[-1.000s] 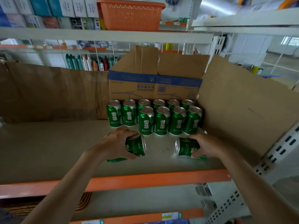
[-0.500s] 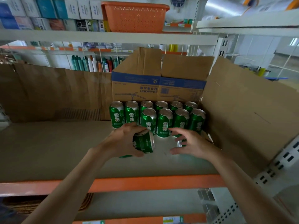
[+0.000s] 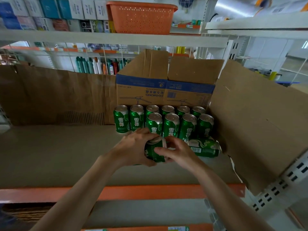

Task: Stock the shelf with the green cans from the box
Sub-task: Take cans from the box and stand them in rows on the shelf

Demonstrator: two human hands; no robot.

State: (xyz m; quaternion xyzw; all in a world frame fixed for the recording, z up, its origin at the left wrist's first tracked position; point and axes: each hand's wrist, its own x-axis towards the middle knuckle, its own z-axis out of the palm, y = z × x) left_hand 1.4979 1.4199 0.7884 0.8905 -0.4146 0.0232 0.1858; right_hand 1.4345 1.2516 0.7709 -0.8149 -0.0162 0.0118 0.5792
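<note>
Most of the tilted green aluminium can (image 3: 154, 151) is hidden by fingers. The left hand (image 3: 133, 148) wraps it from the left, fingers curled; the right hand (image 3: 177, 153) pinches its rim end, thumb across the side. Just right of the right hand a second green can (image 3: 205, 147) lies sideways on the beige shelf board (image 3: 58, 155); upright green cans (image 3: 171, 125) stand beyond the fingers.

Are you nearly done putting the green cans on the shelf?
Done: ten upright green drink cans stand in two rows on the beige metal shelf. In hand: the left hand and right hand both grip one tilted green can. Left: the green can lying on its side needs standing up. Whether more wait in a box isn't visible.
</note>
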